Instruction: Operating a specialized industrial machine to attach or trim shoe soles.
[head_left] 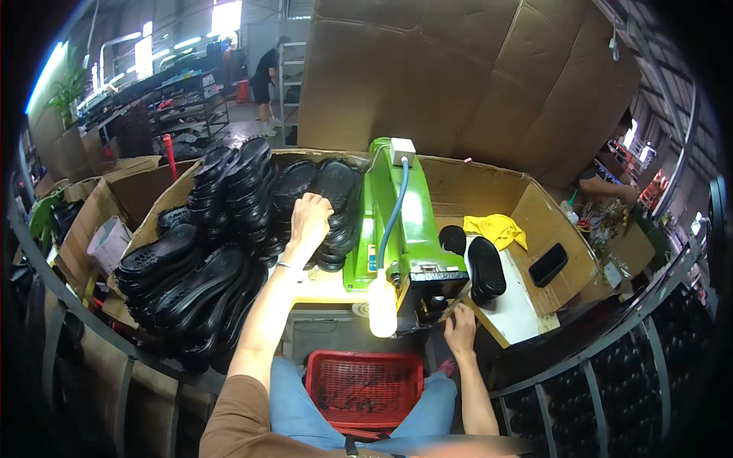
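Reaching left hand point(310, 223): bare, a pale band at its wrist, it lies on the stacks of black moulded shoe soles point(336, 183), fingers bent and close together; I cannot tell whether it grips one.
Right hand point(460, 332): fingers curled narrow, just beside the dark working head of the green metal machine point(412, 206); whether it holds anything, I cannot make out.
Soles: heaped on the left of the yellow-edged counter point(328, 290), the nearest ones tilted and overlapping, others stacked beside the machine.
Machine: a blue cable point(395, 210) runs down its front toward a glowing white lamp point(382, 307).
Right of it: another black sole point(486, 269) lies near a crumpled yellow cloth point(498, 229); a flat black phone point(548, 265) rests farther right.
Below: a red plastic basket point(365, 421) sits between the knees, dark scraps inside.
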Tool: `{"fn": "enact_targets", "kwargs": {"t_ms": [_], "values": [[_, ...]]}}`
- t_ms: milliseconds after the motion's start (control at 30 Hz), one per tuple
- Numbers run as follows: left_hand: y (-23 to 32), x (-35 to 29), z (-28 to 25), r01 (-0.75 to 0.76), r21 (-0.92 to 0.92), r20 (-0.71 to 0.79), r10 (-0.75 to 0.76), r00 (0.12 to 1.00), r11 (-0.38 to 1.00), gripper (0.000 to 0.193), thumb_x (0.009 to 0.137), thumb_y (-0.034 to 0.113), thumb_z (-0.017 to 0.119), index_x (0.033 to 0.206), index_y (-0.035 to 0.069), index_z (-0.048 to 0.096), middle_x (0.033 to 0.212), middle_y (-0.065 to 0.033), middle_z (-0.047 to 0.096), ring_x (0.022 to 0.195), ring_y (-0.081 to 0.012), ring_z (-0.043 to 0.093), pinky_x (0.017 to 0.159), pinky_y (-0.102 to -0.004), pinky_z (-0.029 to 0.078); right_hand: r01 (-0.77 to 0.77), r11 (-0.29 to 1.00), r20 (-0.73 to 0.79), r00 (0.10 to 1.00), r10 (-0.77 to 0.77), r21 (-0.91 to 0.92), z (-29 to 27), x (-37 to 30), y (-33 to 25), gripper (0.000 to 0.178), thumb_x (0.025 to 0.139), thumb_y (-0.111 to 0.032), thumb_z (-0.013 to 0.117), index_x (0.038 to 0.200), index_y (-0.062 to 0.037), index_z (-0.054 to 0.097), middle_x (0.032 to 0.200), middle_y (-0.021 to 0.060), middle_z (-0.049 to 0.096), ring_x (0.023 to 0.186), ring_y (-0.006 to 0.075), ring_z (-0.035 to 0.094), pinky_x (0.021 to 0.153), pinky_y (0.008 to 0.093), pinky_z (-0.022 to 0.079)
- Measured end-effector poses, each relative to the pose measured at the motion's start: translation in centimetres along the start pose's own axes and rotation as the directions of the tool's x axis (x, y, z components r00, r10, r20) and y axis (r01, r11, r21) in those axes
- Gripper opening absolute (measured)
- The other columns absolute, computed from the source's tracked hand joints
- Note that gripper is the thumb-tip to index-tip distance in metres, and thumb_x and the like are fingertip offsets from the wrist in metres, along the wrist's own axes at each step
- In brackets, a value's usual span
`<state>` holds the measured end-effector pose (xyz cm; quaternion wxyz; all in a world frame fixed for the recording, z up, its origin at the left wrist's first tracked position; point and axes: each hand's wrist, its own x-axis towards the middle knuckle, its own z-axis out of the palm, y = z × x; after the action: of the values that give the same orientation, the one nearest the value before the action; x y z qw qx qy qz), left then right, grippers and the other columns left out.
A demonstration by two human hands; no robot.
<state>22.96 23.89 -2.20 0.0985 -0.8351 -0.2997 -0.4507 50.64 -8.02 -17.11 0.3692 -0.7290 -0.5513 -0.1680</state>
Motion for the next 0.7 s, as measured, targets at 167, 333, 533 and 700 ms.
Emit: {"fn": "enact_targets", "kwargs": {"t_ms": [167, 333, 533, 700], "values": [[0.3, 1.6, -3.9, 0.171, -0.352, -0.263, -0.272, 0.926, 0.92, 0.006, 0.078, 0.009, 0.066, 0.081, 0.003, 0.067, 0.079, -0.0115, 0.066, 0.08, -0.0287, 0.061, 0.073, -0.038, 0.046, -0.073, 0.994, 0.056, 0.996, 0.069, 0.078, -1.2, -3.5, -0.9, 0.026, 0.076, -0.005, 0.067, 0.101, -0.0005, 0.063, 0.103, 0.0161, 0.059, 0.099, 0.0347, 0.055, 0.086, 0.0415, 0.045], [7.1, -2.4, -15.5, 0.23, -0.806, -0.181, -0.598, 0.781, 0.545, 0.012, 0.087, 0.006, 0.06, 0.08, -0.003, 0.062, 0.071, 0.001, 0.057, 0.067, -0.0046, 0.047, 0.061, -0.0199, 0.037, -0.323, 0.881, 0.221, 0.941, 0.258, 0.345, -1.9, -6.4, -4.1, 0.021, 0.076, -0.001, 0.069, 0.097, 0.0005, 0.066, 0.091, 0.0124, 0.064, 0.08, 0.0212, 0.065, 0.067, 0.0289, 0.052], [14.2, -14.3, -22.6, 0.167, -0.817, -0.191, -0.533, 0.824, 0.552, 0.009, 0.076, -0.002, 0.056, 0.068, 0.0, 0.056, 0.066, -0.0075, 0.055, 0.062, -0.011, 0.05, 0.056, -0.0239, 0.039, -0.461, 0.551, 0.509, 0.858, 0.075, 0.696, -2.5, -9.4, -13.0, 0.088, 0.065, -0.01, 0.083, 0.14, -0.0014, 0.037, 0.134, 0.0159, 0.051, 0.119, 0.024, 0.053, 0.093, 0.034, 0.045], [17.9, -18.4, -16.3, 0.707, -0.695, 0.593, -0.45, 0.668, 0.135, 0.011, 0.08, 0.001, 0.064, 0.069, -0.003, 0.06, 0.063, 0.0, 0.056, 0.061, -0.0067, 0.052, 0.059, -0.0215, 0.042, -0.357, 0.659, 0.53, 0.844, -0.076, 0.663, -3.4, -10.1, -17.0, 0.101, 0.056, -0.014, 0.087, 0.14, -0.0032, 0.033, 0.134, 0.0126, 0.047, 0.126, 0.0253, 0.043, 0.101, 0.0396, 0.037]]}}
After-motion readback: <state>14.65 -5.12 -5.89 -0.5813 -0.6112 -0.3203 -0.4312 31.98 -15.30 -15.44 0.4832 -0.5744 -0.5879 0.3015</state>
